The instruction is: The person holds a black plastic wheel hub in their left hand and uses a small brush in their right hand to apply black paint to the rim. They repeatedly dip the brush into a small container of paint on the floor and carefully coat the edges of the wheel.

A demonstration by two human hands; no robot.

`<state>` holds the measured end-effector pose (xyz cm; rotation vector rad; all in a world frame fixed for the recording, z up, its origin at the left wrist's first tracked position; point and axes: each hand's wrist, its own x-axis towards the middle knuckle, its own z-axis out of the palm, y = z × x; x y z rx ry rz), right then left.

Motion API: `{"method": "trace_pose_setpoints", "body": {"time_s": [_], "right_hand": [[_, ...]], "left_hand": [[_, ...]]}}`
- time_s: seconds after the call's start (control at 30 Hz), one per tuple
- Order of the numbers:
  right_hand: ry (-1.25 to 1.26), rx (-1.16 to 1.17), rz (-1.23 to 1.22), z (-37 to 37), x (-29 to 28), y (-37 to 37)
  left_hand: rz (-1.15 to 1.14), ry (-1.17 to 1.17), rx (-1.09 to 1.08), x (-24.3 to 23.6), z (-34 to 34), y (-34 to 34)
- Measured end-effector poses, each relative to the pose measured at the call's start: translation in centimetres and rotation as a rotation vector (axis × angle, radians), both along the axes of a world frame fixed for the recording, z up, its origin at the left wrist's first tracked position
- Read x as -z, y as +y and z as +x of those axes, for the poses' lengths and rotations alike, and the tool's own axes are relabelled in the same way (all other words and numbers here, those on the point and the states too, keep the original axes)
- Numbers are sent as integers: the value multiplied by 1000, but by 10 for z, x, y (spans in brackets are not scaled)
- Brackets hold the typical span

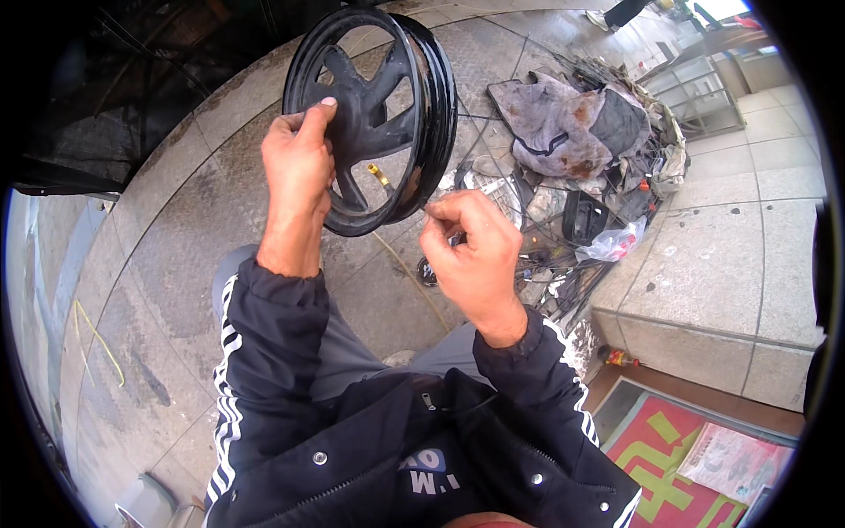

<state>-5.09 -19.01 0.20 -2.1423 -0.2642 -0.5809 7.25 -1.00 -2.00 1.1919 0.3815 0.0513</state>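
Two hands: left hand (299,163) grip clenched on black wheel rim (374,119), right hand (475,251) grip pinched shut.

The left hand (299,163) covers part of the near rim of the black wheel (374,119), and its palm is not visible. The right hand (473,251) is curled, so what its fingertips pinch is too small to tell. The stained rags (563,123) hide much of the tangled wires (563,255) under them.
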Motion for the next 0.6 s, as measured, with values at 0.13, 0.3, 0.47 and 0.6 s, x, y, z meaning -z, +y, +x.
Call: {"method": "trace_pose_setpoints", "body": {"time_s": [0.13,0.3,0.47,0.6], "right_hand": [[55,-53,11,-9,18,8],[-14,53,84,4,0,2],[125,-5,54,-10,23,11],[-31,59,101,0,9,7]], "left_hand": [[6,-5,-10,0,-1,0],[-3,4,-15,0,-1,2],[-16,5,-17,-3,-1,-1],[-31,8,-27,-4,-3,0]]}}
